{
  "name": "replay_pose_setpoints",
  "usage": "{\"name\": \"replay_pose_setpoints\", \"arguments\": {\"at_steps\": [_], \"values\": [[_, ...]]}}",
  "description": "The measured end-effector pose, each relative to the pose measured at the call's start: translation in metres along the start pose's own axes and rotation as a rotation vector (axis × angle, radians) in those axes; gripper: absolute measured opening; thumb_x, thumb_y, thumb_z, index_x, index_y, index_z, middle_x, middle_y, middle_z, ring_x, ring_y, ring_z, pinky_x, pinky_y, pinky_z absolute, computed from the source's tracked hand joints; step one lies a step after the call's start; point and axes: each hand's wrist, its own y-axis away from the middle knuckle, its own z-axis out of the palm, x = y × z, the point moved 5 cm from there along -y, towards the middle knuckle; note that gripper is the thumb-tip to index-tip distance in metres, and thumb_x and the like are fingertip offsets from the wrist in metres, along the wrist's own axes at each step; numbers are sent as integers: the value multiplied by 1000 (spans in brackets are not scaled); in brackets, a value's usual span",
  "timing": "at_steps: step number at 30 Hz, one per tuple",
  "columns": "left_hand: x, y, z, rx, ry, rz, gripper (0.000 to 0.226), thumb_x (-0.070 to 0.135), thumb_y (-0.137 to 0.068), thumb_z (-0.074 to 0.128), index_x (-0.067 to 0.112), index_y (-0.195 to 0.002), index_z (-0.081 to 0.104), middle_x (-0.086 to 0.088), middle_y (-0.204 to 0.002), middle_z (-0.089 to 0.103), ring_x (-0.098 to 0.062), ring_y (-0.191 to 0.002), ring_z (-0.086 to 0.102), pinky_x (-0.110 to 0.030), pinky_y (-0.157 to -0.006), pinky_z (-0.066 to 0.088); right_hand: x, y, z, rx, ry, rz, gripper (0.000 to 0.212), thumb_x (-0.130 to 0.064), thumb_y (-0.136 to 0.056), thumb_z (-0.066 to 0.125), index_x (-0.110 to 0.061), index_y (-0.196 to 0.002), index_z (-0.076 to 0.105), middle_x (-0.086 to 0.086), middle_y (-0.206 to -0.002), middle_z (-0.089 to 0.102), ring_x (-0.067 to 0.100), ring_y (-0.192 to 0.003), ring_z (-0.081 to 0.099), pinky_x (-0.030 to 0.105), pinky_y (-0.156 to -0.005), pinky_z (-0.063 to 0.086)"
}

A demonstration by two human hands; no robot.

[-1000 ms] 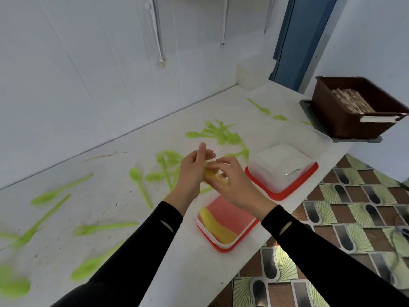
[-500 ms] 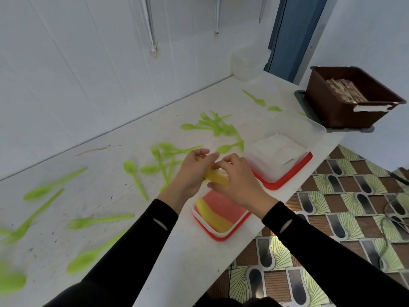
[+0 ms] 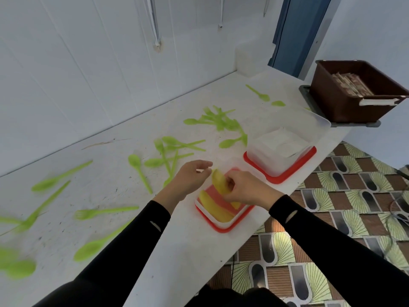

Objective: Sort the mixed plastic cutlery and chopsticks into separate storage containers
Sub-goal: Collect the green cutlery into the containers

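Fingers (image 3: 230, 181) of right hand (image 3: 249, 189) pinch one yellow piece (image 3: 218, 180); left hand (image 3: 189, 181) fingers (image 3: 204, 166) relaxed, empty.

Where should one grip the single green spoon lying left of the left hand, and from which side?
Pinch the green spoon by its thin handle, near the end pointing toward you, coming from above: it lies flat on the counter, bowl toward the wall, nothing overlapping it.

I record both arms in black sleeves reaching forward with wrists converging, the left grip (image 3: 191, 178) palm-down, fingers loosely curled and holding nothing, just beside the right grip (image 3: 245, 189), whose thumb and fingers pinch a blurred yellow piece (image 3: 218, 181).
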Motion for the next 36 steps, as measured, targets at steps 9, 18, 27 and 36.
{"name": "replay_pose_setpoints", "arguments": {"at_steps": [9,18,27,36], "values": [[-21,-3,1,-57,-72,-19,15,31,-95,62,32,-104,74,6,-106,67,-10,-96,58,-24,-86,45,3,-17,21,-290,-30,-29,8,-13,-84,73,-8,-90,70,6,-79,68,13,-61,63,24,-61,55],[-15,-5,-5,-166,-90,-56,19,30,-96,62,25,-111,71,7,-101,64,-5,-87,58,-17,-72,45,5,-25,0,-295,-173,26,16,-17,-92,65,-12,-107,66,0,-84,69,8,-65,64,19,-59,52],[75,-50,-31,-62,-94,64,21,29,-99,54,19,-113,67,6,-104,69,-5,-87,64,-21,-75,52,-23,-66,-118,-175,-340,-212,21,-27,-99,57,-13,-110,66,-1,-93,72,11,-78,68,25,-70,53],[267,-143,-32,250,-192,414,20,13,-98,49,16,-108,66,8,-95,69,-7,-84,64,-21,-75,52,-18,-122,-318,175,-483,-477,16,-18,-99,56,-11,-100,70,1,-86,73,9,-76,68,25,-71,53]]}}
